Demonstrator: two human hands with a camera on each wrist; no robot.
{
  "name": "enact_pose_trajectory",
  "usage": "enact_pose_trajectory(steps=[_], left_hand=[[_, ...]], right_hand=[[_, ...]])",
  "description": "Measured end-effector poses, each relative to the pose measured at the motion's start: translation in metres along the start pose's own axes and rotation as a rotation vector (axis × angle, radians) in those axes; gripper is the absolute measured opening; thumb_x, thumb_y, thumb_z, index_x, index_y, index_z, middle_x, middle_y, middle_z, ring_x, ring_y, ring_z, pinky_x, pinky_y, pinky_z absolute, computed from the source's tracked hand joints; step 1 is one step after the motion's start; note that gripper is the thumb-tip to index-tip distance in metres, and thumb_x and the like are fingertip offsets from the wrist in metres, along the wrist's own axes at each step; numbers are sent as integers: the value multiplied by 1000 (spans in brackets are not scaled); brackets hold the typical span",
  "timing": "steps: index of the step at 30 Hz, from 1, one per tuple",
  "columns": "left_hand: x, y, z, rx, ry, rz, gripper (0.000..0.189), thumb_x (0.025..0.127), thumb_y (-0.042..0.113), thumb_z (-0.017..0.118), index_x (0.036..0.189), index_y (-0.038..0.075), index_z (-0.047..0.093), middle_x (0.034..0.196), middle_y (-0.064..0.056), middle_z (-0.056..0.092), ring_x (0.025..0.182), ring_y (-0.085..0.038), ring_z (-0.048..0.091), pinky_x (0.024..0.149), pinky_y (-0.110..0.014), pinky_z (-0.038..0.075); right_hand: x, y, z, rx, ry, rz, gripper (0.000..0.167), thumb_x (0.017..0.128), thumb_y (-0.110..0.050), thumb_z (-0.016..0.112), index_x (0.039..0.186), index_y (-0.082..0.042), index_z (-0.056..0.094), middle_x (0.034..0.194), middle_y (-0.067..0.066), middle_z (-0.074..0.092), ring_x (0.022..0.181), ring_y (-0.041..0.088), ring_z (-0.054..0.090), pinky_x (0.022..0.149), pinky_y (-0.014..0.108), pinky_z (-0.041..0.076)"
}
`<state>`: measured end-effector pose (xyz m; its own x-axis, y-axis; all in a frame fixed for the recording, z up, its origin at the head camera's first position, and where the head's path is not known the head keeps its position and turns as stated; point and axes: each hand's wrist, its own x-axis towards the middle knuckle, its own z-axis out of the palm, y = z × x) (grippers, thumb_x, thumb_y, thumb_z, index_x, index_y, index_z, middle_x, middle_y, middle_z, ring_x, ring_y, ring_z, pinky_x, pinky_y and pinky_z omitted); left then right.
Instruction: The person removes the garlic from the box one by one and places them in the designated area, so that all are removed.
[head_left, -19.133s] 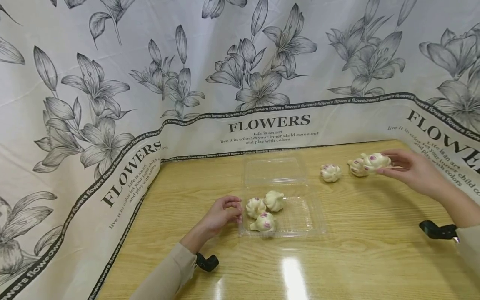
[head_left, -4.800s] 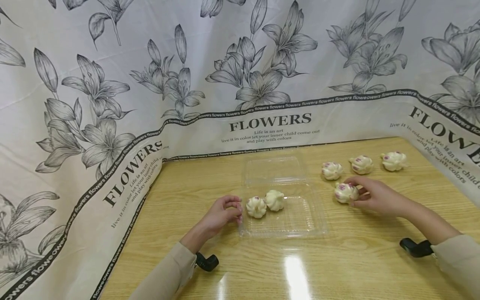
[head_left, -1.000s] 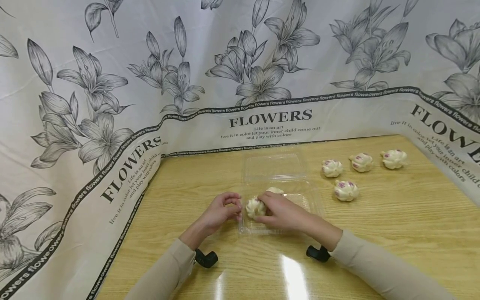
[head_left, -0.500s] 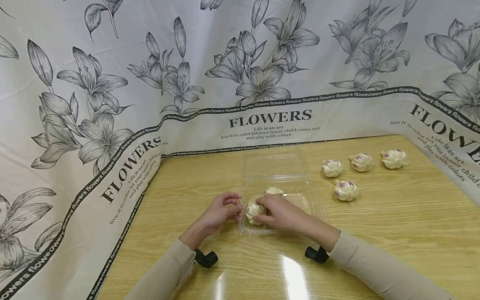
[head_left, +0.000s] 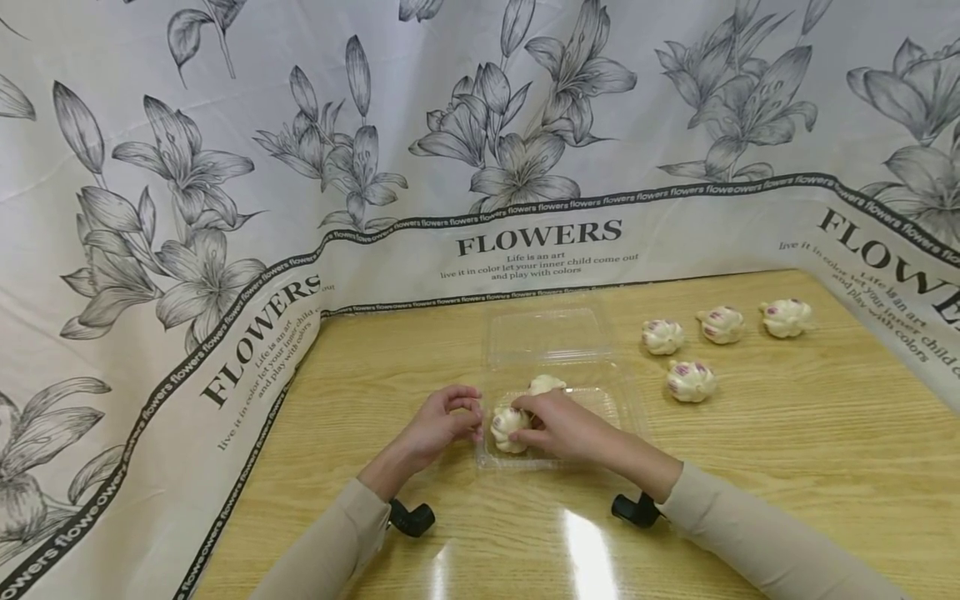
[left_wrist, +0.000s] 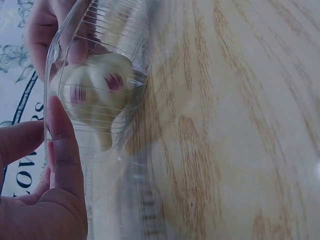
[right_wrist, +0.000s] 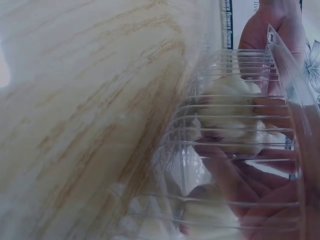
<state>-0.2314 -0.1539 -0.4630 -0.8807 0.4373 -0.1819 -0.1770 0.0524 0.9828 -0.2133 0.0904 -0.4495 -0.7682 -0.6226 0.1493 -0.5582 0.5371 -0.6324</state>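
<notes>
My left hand [head_left: 442, 423] pinches the left rim of an open clear plastic box [head_left: 626, 421], thumb and finger on either side of the edge, as the left wrist view shows. Inside the box, my right hand [head_left: 562, 425] grips a cream garlic bulb [head_left: 507, 429] with purple marks, near the front left corner. Through the clear wall in the left wrist view, this garlic bulb [left_wrist: 95, 92] has its stem end pointing down in the picture. Just behind the right hand lies a second garlic bulb [head_left: 546, 384] in the box, partly hidden by that hand.
The box's hinged lid [head_left: 547, 333] lies folded back toward the curtain. Several garlic bulbs stand on the wooden table [head_left: 787, 467] to the right: three in a back row, with one bulb [head_left: 691, 381] in front. A flower-print curtain [head_left: 540, 242] borders the table.
My right hand set a garlic bulb on the table, then reached into the box and shifted the left bulb slightly forward, turning it. My left hand stays at the rim.
</notes>
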Motion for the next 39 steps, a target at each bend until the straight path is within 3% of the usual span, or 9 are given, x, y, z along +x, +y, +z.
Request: enact_pose_trajectory(steps=[16, 30, 39], left_hand=[[-2, 0, -1, -4, -13, 6, 45, 100, -6, 55, 140, -13, 39, 102, -9, 56, 78, -18, 62, 73, -32, 57], [-2, 0, -1, -1, -3, 4, 45, 99, -7, 54, 141, -14, 38, 102, -10, 57, 79, -18, 63, 72, -30, 58], [-1, 0, -2, -3, -2, -2, 44, 99, -7, 55, 140, -14, 39, 100, -9, 57, 79, -18, 63, 73, -30, 58]], right_hand=[[-7, -7, -9, 49, 49, -51, 30, 94, -18, 75, 118, -2, 69, 97, 1, 71, 83, 10, 66, 75, 23, 58], [-26, -8, -31, 103, 81, -62, 42, 98, -24, 70, 132, -1, 64, 113, 6, 73, 98, 22, 72, 89, 40, 61], [-42, -2, -50, 53, 114, -58, 40, 99, -25, 69, 132, -3, 65, 115, 4, 72, 98, 17, 71, 89, 36, 60]])
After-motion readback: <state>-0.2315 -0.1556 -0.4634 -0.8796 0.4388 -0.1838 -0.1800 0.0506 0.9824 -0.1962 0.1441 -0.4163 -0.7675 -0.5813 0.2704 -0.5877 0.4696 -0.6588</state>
